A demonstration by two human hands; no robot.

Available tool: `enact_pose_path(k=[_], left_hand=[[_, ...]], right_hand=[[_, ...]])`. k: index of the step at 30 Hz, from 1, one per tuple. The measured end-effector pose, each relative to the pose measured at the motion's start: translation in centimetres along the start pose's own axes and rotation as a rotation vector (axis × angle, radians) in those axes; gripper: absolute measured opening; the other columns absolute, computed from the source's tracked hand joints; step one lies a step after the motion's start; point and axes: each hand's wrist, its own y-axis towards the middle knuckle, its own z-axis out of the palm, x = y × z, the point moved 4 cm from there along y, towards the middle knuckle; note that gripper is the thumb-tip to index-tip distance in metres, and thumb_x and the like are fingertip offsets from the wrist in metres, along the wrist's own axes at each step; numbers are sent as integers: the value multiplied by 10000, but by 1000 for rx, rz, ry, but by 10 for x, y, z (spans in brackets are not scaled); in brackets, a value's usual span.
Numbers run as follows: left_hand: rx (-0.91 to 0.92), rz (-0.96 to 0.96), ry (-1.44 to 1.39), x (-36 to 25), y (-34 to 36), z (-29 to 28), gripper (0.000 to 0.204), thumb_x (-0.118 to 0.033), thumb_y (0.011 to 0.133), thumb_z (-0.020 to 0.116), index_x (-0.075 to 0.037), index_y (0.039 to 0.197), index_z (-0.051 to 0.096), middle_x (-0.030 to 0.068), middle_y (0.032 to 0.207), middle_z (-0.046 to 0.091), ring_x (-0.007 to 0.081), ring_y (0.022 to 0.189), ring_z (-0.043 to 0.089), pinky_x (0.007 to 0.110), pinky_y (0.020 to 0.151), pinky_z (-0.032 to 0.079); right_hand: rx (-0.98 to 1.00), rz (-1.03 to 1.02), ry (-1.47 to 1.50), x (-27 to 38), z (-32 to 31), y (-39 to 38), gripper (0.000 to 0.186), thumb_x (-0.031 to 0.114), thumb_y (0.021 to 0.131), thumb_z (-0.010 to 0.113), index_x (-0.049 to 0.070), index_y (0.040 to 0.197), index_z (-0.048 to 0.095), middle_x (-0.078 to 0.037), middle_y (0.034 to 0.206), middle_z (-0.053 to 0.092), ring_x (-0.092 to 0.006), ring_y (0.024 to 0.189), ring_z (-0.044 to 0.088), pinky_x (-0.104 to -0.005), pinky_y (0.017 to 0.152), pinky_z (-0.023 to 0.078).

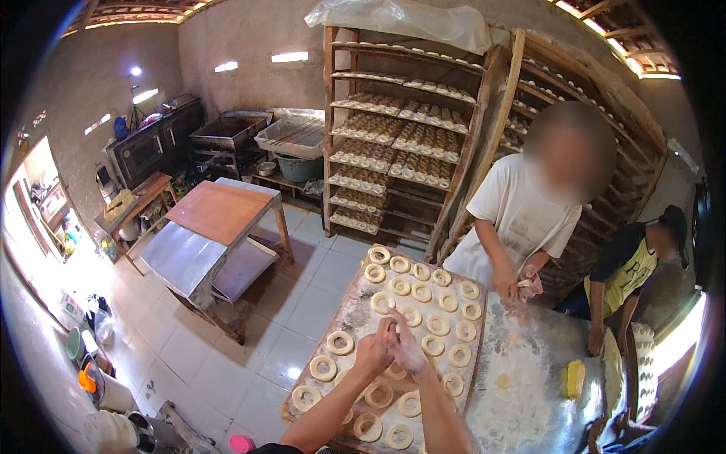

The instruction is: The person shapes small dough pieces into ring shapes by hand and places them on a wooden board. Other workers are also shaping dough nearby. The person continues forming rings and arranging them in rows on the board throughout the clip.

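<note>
My left hand (376, 349) and my right hand (409, 349) meet over the middle of a floured wooden board (354, 316). Their fingers are bent and pressed together, and whatever they may be pinching is hidden. Pale dough rings (340, 353) lie in rough rows on the board, beneath and around both hands. White flour coats much of the right hand. Bare board shows to the left of my hands, between rings.
To the right, a floured metal table (522, 363) holds a yellow block (575, 378). A person in a white shirt (522, 204) handles dough across it; another person (624, 272) bends nearby. Behind stands a rack (330, 151) of dough-ring trays. Leftward is a low table (181, 257).
</note>
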Motion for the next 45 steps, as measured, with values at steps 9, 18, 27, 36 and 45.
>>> enact_pose_path(k=[9, 18, 27, 36, 45], left_hand=[[38, -381, -360, 46, 32, 7, 308, -330, 1040, 466, -99, 1243, 462, 319, 874, 661, 523, 805, 651, 610, 718, 490], [97, -389, 345, 90, 78, -15, 534, -362, 963, 589, -63, 1380, 441, 280, 1187, 582, 467, 1072, 589, 571, 897, 469], [37, -115, 261, 56, 21, -10, 393, -171, 913, 651, -61, 1272, 538, 229, 1149, 605, 388, 1131, 562, 518, 934, 452], [210, -100, -308, -70, -27, 97, 273, 4, 912, 585, -57, 1174, 634, 115, 840, 663, 207, 738, 635, 319, 669, 514], [607, -119, -295, -198, -71, 218, 310, -207, 982, 625, -2, 1213, 622, 169, 951, 741, 263, 885, 737, 355, 772, 563]], right_hand=[[-7, 196, 177, -54, 21, 55, 718, 536, 999, 537, 90, 1506, 292, -185, 1048, 638, -207, 905, 625, -330, 798, 515], [-310, 215, -798, -15, -26, 51, 775, 395, 932, 608, 99, 1535, 221, -287, 1250, 573, -465, 1188, 526, -558, 1043, 380], [-475, 339, -710, -37, -137, -127, 254, 193, 892, 656, 75, 1114, 621, -153, 974, 679, -328, 978, 640, -467, 853, 482], [-649, 642, -988, -116, -301, -224, 267, 259, 910, 670, 79, 1093, 597, -206, 941, 679, -390, 914, 669, -469, 779, 523], [-280, 475, -426, -51, -317, -218, 378, 206, 901, 719, 34, 1197, 558, -152, 989, 680, -302, 914, 667, -397, 815, 529]])
